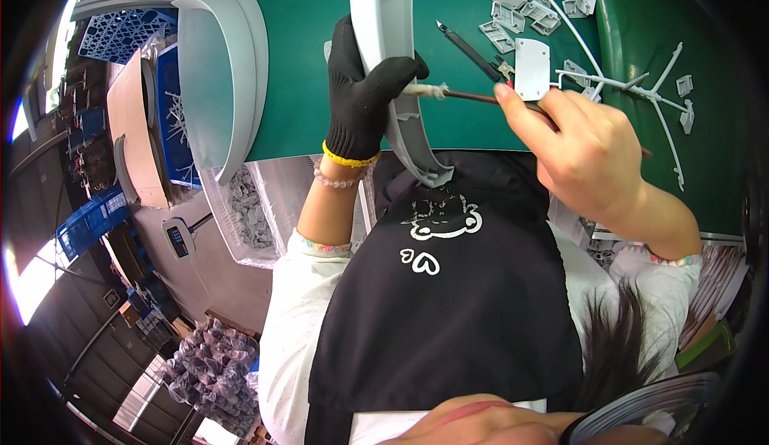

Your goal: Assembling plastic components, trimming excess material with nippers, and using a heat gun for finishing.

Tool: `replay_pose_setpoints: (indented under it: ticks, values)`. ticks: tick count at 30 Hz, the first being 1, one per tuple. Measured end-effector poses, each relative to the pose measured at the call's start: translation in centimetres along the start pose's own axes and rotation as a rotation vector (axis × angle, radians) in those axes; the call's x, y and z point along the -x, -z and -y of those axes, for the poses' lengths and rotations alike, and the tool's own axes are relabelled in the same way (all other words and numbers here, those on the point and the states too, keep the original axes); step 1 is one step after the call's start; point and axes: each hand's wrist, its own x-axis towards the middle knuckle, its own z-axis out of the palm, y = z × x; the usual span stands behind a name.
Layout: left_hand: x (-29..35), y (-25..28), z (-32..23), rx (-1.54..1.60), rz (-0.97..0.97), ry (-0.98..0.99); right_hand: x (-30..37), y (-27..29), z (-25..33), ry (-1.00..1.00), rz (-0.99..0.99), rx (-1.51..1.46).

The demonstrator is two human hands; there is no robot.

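My left hand [356, 92], in a black knit glove with a yellow cuff, is closed around a long curved light-grey plastic part [397, 20], which stands out over the table edge in front of the apron. My bare right hand [589, 144] pinches a thin dark stick [473, 95]. Its whitish, wrapped-looking tip meets the inner side of the curved part beside my left thumb. Just beyond my right fingers lie a white rectangular plate [532, 70] with small holes and a slim black pointed tool [465, 48]. The stick's tail end shows past my right hand.
On the green tabletop [304, 68] are several small grey clips [513, 8] and a branching white plastic runner [633, 88]. More curved grey parts [248, 68] stand at the left edge. Below them is a clear bin [252, 213] of small pieces. A bagged pile [215, 377] lies lower left.
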Motion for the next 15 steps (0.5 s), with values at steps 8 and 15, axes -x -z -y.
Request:
replay_pose_setpoints:
  ticks: [8,15]
  values:
    - [-0.8,0.8,-0.1,0.063,-0.071,0.096,1.3,-1.8,-0.5,0.030,0.079,-0.082]
    - [-1.4,2.8,2.0,0.075,-0.098,0.112,2.7,-3.0,0.4,0.074,0.084,-0.116]
